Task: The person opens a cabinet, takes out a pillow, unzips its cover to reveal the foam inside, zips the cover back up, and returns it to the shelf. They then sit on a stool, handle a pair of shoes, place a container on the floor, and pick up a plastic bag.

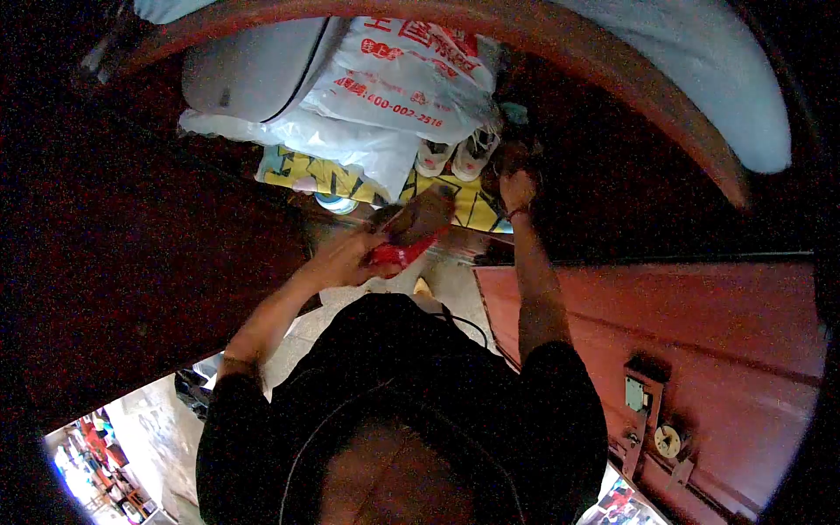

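Observation:
My left hand (348, 255) is closed around a red and brown shoe (422, 219), somewhat blurred, held tilted in front of the cabinet. Its red part (398, 255) lies against my fingers. Further forward on the right, my right hand (518, 187) is closed at a dark thing (518, 157), whose kind is lost in shadow. Just left of that hand, a pair of white shoes (472, 154) stands side by side on a yellow printed bag (477, 208) with black lettering.
White plastic bags (385, 87) with red print are stacked behind the shoes, beside a grey case (249, 70). A curved brown edge (525, 22) arches overhead. On the right is a reddish door (604, 306) with a lock (669, 442). A round white-and-blue item (336, 204) sits below the bags.

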